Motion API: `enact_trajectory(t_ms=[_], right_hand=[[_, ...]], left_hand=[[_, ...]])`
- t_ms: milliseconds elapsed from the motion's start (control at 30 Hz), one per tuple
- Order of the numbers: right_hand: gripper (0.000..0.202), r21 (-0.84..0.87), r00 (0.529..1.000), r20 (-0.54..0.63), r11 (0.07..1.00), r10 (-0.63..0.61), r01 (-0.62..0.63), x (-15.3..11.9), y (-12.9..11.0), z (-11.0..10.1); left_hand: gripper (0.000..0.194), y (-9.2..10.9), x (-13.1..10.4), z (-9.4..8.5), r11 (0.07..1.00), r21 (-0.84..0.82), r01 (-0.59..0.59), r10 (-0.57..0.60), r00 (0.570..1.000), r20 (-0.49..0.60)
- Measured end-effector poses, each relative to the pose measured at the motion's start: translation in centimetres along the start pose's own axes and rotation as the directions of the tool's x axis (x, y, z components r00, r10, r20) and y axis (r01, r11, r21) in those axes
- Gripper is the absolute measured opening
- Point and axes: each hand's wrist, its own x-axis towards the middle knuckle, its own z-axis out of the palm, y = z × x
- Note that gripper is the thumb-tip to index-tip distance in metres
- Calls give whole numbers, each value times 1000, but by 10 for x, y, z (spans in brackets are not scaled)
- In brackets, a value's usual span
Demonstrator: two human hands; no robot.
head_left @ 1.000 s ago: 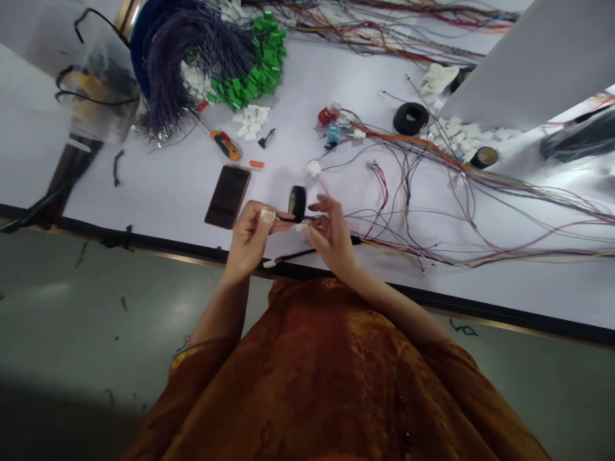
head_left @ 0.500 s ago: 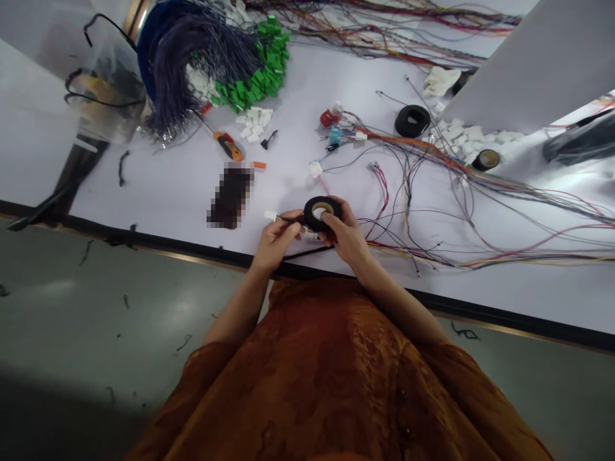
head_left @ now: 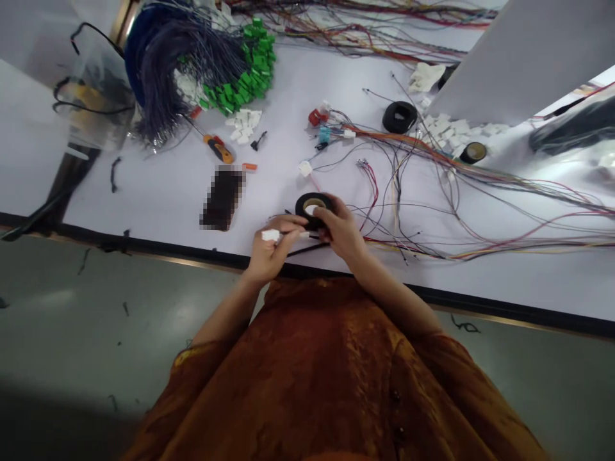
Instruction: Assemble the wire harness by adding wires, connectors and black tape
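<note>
Near the table's front edge, my right hand (head_left: 342, 229) is closed on a roll of black tape (head_left: 301, 206), its thumb over the cardboard core. My left hand (head_left: 271, 253) is beside it, finger and thumb pinched on a thin wire that carries a white connector (head_left: 270, 235). A second small white piece (head_left: 303, 235) shows between the hands. Where the tape meets the wire is too small to make out. Just beyond the roll lies another white connector (head_left: 305, 168) on a pink wire.
A wire harness (head_left: 432, 153) runs off to the right. An orange-handled screwdriver (head_left: 218, 148) and a blurred dark rectangle (head_left: 223, 198) lie to the left. Behind them is a wire bundle with green connectors (head_left: 245, 83). Further tape rolls (head_left: 400, 117) and white connectors (head_left: 446, 131) lie at the right.
The white connector in my left hand has swung toward me and now lies over the fingers. My right hand still holds the tape roll. The whole view has shifted slightly.
</note>
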Motion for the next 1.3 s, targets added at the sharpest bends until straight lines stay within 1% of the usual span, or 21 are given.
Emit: enact_trajectory(t_ms=[67, 133, 233, 300, 367, 400, 433, 500, 567, 600, 667, 733, 867, 933, 1000, 1067, 1133, 1167, 1200, 1233, 1300], right_hand=[[42, -79, 1000, 14, 996, -27, 28, -3, 7, -6], [40, -286, 970, 69, 926, -235, 245, -20, 18, -16], [31, -496, 846, 275, 686, -458, 532, -47, 28, -27], [27, -465, 820, 255, 679, -512, 568, -51, 23, -25], [35, -347, 867, 84, 801, -491, 487, -39, 11, -19], [45, -263, 905, 7, 873, -425, 411, -29, 5, -15], [52, -167, 945, -32, 934, -326, 316, -18, -2, -12], [52, 35, 998, -1, 997, -70, 70, 3, -10, -10], [38, 217, 986, 64, 963, 152, -162, 16, -12, -12], [33, 294, 974, 73, 929, 214, -226, 18, -11, -15], [33, 395, 971, 45, 888, 237, -235, 17, -6, -21], [41, 417, 982, 12, 892, 189, -177, 11, 0, -26], [46, 331, 993, 13, 936, 119, -117, 4, 7, -30], [46, 216, 999, -12, 976, 42, -38, -2, 10, -31], [48, -32, 989, -31, 989, -143, 142, -13, 15, -33], [50, -391, 934, 65, 853, -351, 347, -28, 20, -34], [44, -642, 874, 257, 603, -413, 474, -44, 24, -36], [40, -680, 846, 346, 512, -406, 525, -50, 25, -36], [34, -672, 818, 406, 473, -407, 570, -54, 24, -36], [28, -634, 796, 423, 486, -432, 601, -55, 21, -36], [20, -520, 805, 295, 621, -514, 587, -49, 12, -35]], left_hand=[[29, -12, 4, 5, 996, -61, 66, -75, 982, -174], [37, -24, 10, 8, 969, -163, 187, -225, 939, -261], [39, -28, 17, 6, 903, -313, 294, -381, 886, -266], [36, -19, 17, 3, 903, -322, 285, -366, 904, -224], [32, -5, 12, 0, 946, -221, 237, -269, 955, -123], [29, 1, 9, -1, 970, -143, 199, -209, 976, -58], [25, 6, 5, -1, 986, -65, 153, -152, 988, 11], [20, 8, 0, -1, 998, 31, 60, -62, 995, 74], [23, 0, -1, 0, 999, 12, 41, -40, 999, -14], [27, -6, 0, 1, 998, -34, 62, -65, 993, -96], [35, -19, 3, 3, 979, -143, 142, -171, 962, -214], [36, -29, 8, 6, 948, -218, 232, -269, 949, -161], [40, -38, 15, 15, 906, -259, 334, -320, 943, 94], [35, -39, 17, 21, 900, -269, 344, -335, 939, 81], [34, -39, 19, 25, 890, -277, 363, -371, 928, 24], [34, -37, 20, 26, 876, -279, 394, -412, 911, -7], [34, -31, 20, 25, 870, -272, 411, -433, 901, -25], [33, -27, 19, 23, 877, -259, 405, -425, 905, -28], [33, -22, 18, 22, 894, -230, 385, -402, 915, -28], [32, -16, 16, 21, 925, -179, 336, -347, 938, -28], [26, -5, 10, 19, 989, -22, 145, -145, 989, 24]])
